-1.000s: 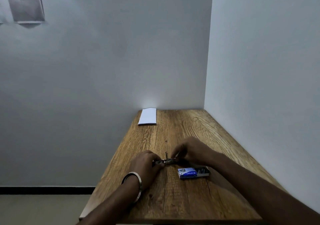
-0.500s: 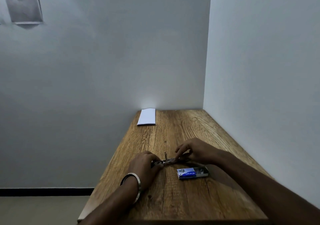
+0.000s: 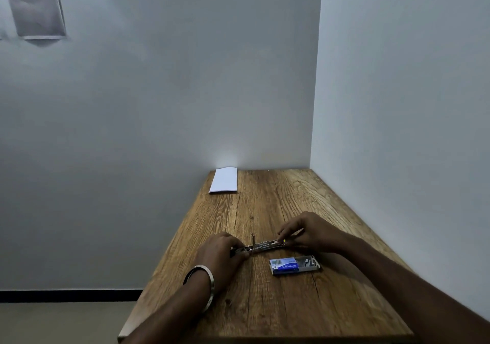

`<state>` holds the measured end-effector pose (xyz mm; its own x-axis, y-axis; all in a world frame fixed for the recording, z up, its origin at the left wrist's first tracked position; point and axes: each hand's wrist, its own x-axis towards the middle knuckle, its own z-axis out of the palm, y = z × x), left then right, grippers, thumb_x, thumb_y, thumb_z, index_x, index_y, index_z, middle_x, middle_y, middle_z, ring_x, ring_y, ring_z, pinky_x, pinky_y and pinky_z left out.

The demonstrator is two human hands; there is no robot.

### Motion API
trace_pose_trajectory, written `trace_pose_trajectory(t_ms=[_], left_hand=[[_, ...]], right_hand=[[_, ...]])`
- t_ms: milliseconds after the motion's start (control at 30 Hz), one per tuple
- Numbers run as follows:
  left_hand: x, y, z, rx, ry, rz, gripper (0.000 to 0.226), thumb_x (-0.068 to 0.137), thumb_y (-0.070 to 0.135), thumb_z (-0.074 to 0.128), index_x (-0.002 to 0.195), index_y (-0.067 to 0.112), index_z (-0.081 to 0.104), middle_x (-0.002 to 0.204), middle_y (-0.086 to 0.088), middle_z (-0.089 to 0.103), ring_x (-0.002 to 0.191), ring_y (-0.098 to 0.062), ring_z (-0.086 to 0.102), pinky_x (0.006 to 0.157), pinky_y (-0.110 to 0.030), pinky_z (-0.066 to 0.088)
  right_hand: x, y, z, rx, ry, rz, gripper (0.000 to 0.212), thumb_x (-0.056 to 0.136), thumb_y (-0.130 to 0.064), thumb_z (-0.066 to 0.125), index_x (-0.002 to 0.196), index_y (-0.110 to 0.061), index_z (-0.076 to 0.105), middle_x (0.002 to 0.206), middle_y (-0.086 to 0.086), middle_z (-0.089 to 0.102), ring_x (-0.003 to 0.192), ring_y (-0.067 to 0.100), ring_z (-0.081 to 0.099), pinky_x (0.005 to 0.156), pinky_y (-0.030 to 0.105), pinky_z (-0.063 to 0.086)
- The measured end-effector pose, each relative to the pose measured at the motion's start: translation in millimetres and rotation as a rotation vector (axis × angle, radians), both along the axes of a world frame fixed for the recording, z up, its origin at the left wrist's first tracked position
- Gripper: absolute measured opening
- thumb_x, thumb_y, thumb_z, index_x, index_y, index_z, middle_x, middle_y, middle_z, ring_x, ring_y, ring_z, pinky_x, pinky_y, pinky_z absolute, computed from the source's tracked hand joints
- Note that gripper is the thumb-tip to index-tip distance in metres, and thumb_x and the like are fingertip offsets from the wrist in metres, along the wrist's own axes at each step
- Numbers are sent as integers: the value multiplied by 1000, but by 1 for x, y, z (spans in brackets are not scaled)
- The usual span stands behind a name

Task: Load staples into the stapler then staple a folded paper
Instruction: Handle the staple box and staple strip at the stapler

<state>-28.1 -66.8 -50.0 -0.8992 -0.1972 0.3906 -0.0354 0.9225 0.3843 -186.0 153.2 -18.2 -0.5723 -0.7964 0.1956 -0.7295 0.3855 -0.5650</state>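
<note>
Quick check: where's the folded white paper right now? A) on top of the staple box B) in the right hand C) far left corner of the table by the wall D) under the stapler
C: the folded white paper lies flat at the far left corner of the wooden table, against the wall, untouched, while both hands work the small metal stapler nearer the camera.
</note>
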Motion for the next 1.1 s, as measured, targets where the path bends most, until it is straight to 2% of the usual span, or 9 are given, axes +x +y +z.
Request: trace_pose_trajectory(t_ms=[100,233,333,433,567,667,800,933,1100], left_hand=[[0,0,0,-3,-10,0,24,88,44,62,108,33,69,107,15,62,96,-5,55,85,-30,52],[2,1,0,-25,-3,6,26,88,45,61,111,33,67,109,14,62,98,-5,55,86,-30,52],[2,1,0,-41,-4,13,28,88,46,60,113,33,65,110,14,62,98,-6,55,87,-30,51],[3,1,1,-48,2,6,26,89,44,60,112,33,66,110,14,62,98,-6,55,86,-30,52],[5,2,2,-45,10,6,25,89,43,61,110,33,67,109,13,63,98,-6,55,85,-30,52],[5,2,2,-40,11,4,24,88,43,61,109,33,68,108,14,63,97,-6,56,85,-31,52],[4,2,2,-29,12,9,23,88,44,60,107,33,68,107,14,63,97,-6,56,85,-32,52],[2,1,1,-10,6,12,21,88,44,61,105,33,69,106,14,63,96,-6,56,84,-31,52],[3,1,0,-3,11,14,21,88,45,61,103,34,69,104,15,62,95,-6,55,83,-31,52]], right_hand=[[1,2,-5,-33,-1,-63,22,81,-11,80,95,-28,76,95,-11,74,91,-6,68,75,15,55],[11,-4,-8,-81,33,-96,33,82,-15,80,111,-27,71,101,-15,71,94,-8,66,76,12,55],[26,-20,-1,-102,121,-64,38,84,-18,78,120,-29,69,106,-17,70,92,-13,62,81,13,54],[41,-39,7,-118,218,20,41,86,-21,76,125,-29,67,112,-10,73,89,-13,61,78,8,48],[51,-54,13,-77,270,82,28,87,-12,74,115,-16,74,108,0,76,92,0,67,84,18,55],[49,-55,11,-69,290,56,20,88,-6,72,107,-10,75,106,4,76,91,4,71,85,19,57],[41,-49,7,-68,296,-11,16,87,-5,73,102,-10,76,101,3,77,87,3,72,81,16,58],[36,-41,0,-48,266,-59,14,83,-7,78,95,-13,79,94,-1,78,77,-1,71,76,19,60],[33,-40,-1,-51,191,-106,11,82,-9,79,91,-16,80,88,-6,77,76,-2,69,75,20,59]])
